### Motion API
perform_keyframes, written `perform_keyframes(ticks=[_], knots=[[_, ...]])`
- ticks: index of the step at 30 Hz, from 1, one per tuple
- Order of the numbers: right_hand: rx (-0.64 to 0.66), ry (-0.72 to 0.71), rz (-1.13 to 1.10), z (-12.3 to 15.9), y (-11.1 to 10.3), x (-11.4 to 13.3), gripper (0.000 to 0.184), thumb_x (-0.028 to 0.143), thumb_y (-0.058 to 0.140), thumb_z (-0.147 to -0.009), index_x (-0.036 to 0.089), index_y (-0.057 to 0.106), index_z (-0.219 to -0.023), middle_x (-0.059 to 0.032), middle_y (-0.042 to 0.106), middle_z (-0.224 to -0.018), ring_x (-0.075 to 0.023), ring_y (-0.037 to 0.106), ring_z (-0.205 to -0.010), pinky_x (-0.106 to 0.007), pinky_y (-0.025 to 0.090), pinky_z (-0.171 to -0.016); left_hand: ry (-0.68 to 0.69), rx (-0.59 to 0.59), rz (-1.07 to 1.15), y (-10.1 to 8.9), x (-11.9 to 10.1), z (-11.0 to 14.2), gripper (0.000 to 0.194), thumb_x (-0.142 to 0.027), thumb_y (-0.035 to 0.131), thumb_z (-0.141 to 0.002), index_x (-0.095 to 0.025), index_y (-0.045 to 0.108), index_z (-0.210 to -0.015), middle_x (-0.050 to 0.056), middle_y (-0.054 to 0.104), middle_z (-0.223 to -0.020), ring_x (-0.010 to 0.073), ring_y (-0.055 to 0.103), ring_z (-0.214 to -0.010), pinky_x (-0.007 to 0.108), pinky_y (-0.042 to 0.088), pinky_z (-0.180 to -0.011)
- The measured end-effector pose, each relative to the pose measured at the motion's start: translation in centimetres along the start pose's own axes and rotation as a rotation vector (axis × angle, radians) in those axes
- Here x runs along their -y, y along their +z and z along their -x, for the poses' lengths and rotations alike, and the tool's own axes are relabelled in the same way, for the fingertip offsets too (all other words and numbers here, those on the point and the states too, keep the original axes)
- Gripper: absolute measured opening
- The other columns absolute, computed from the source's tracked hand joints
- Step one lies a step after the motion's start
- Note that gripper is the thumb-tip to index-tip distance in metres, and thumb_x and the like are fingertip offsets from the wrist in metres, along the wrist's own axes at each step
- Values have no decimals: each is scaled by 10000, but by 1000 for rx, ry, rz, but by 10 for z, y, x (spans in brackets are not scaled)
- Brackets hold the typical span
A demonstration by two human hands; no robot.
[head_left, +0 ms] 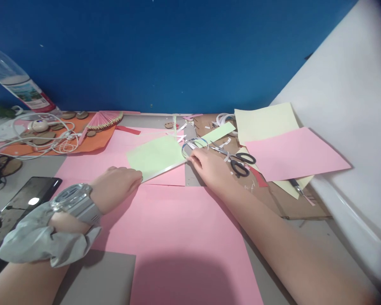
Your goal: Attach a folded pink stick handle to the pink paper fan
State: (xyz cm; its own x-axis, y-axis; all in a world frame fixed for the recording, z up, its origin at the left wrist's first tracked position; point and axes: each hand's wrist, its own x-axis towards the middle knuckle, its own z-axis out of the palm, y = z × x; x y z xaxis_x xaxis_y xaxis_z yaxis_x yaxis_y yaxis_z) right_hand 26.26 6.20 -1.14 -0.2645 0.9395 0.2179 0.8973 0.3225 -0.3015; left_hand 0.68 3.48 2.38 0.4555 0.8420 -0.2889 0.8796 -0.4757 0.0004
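Observation:
A light green sheet of paper point(155, 154) lies over pink paper, with a pale strip of tape point(165, 171) along its near edge. My left hand point(119, 186), fingers closed, pinches the sheet's left near corner at one end of that strip. At the strip's other end, my right hand point(205, 163) is closed on a roll of tape point(195, 144), its ring showing beyond the fingers. Black-handled scissors point(239, 163) lie just right of my right hand, blades pointing toward it. A narrow green strip of paper point(220, 133) rests behind the roll.
Large pink sheets point(178, 224) spread across the grey table. On the right, yellow paper point(266, 123) and pink paper point(295, 152) overlap cardboard point(273, 203), near a craft knife point(296, 186). A folded pink fan point(101, 120), white cables point(66, 140), a bottle point(28, 91) and a phone point(25, 207) lie left.

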Motion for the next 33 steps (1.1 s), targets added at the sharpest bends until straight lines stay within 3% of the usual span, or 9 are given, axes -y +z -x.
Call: perform_keyframes(ticks=[16, 23, 33], knots=[[-56, -47, 27, -5, 1, 0, 169, 256, 409, -907, 201, 514, -787, -21, 584, -804, -151, 515, -670, -243, 233, -511, -6, 20, -83, -1, -7, 0, 281, -220, 315, -893, -196, 537, -723, 45, 612, -696, 216, 564, -642, 314, 293, -579], [-59, -67, 41, -7, 4, -1, 166, 257, 397, -912, 203, 513, -806, -31, 594, -823, -164, 534, -697, -245, 237, -512, -68, -39, -188, 4, -21, 3, 223, -184, 342, -869, -171, 555, -807, 76, 637, -771, 244, 590, -728, 356, 334, -631], [-47, -77, 54, -7, 5, -2, 171, 265, 380, -923, 215, 525, -846, -28, 597, -818, -173, 549, -709, -248, 251, -511, -125, -100, -166, 3, -31, 12, 217, -171, 335, -876, -163, 549, -838, 92, 642, -828, 250, 598, -755, 379, 340, -660]])
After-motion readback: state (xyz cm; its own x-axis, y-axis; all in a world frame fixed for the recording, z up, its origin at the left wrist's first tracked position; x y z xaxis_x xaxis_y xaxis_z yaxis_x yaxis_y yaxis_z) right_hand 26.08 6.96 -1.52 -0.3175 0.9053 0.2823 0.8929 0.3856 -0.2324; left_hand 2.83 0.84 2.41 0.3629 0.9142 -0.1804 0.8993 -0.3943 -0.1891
